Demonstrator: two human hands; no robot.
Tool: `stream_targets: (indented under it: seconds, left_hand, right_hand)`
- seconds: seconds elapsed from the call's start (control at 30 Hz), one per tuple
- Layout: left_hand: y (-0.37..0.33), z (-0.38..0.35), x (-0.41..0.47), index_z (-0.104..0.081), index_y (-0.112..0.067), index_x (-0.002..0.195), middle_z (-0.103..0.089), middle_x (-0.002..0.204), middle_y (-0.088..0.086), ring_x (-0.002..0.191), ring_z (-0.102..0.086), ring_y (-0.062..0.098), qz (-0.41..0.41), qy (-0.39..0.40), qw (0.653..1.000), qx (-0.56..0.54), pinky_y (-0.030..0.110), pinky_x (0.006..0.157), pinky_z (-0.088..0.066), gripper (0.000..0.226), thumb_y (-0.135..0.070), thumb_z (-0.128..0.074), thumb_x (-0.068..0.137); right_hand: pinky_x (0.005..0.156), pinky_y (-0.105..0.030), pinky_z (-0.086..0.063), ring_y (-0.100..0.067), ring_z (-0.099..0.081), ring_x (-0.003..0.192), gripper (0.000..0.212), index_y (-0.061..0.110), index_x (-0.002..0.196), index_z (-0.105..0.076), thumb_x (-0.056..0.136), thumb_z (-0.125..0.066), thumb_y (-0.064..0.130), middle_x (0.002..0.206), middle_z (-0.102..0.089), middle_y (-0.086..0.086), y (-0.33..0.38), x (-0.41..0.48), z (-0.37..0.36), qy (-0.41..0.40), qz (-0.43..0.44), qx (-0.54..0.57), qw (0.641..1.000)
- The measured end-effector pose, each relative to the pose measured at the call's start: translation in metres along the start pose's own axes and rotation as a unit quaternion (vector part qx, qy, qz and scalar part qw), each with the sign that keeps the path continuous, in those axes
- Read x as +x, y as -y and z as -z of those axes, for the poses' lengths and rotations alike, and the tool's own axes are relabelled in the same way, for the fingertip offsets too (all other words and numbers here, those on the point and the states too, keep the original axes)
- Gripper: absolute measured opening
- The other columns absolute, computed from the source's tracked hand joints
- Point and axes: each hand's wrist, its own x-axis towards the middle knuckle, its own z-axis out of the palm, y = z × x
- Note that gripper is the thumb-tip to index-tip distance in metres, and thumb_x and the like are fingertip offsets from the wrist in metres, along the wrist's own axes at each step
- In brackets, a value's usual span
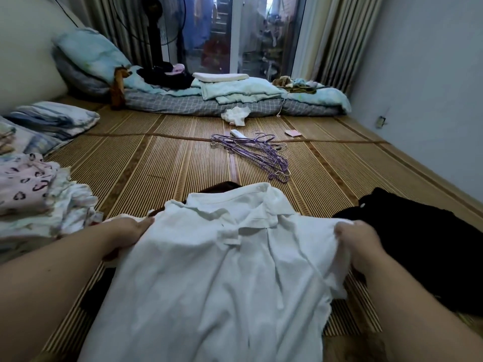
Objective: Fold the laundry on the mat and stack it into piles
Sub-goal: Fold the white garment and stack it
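Matting (162,163) of woven tan strips covers the floor, with seams dividing it into panels.

Far left: one pile of folded laundry (39,202), with a heart-print piece on top and pale pieces beneath. Striped bedding (52,118) lies behind it.

Left hand (128,231): fingers curled on the left shoulder edge of the white shirt (214,270), thumb on top.

Shirt, count one: collared, front up on the near middle of the mat, collar pointing away from the person. It lies over one dark brown garment (219,184), of which only an edge shows.

Mid-mat beyond:
- a tangle of purple hangers (256,152), number not countable
- one crumpled white cloth (236,114)
- one pink card (292,133)

Far end: a low mattress (198,107) with folded bedding on it, one standing fan (162,30), and a glass door (235,35) between curtains.

Right hand (358,239): pinching bunched fabric at the shirt's right shoulder.

Right: one black garment (418,244) on the mat, just beside the shirt. Grey wall (431,74) at the edge.
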Motion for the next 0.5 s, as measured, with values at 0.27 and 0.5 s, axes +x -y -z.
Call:
stream_targets:
  seconds: [0.27, 0.5]
  left_hand:
    - [0.005, 0.003, 0.009, -0.063, -0.008, 0.104, -0.063, 0.117, 0.016, 0.101, -0.058, 0.030, -0.044, -0.073, 0.993, 0.080, 0.031, 0.074, -0.042, 0.043, -0.047, -0.054, 0.090]
    - [-0.003, 0.052, -0.010, -0.059, -0.012, 0.083, -0.064, 0.091, 0.011, 0.081, -0.056, 0.027, -0.108, -0.173, 0.974, 0.100, 0.031, 0.065, -0.038, 0.021, -0.030, -0.054, 0.092]
  right_hand:
    - [0.063, -0.031, -0.032, -0.030, -0.050, 0.083, 0.021, 0.006, 0.105, -0.059, 0.086, -0.050, 0.008, 0.095, -0.059, -0.015, 0.045, 0.013, 0.070, -0.069, 0.094, -0.127, 0.985]
    - [0.055, -0.027, -0.038, -0.026, -0.056, 0.072, 0.013, 0.005, 0.090, -0.059, 0.088, -0.051, 0.015, 0.089, -0.064, -0.016, 0.068, -0.017, 0.035, 0.022, 0.133, -0.091, 0.987]
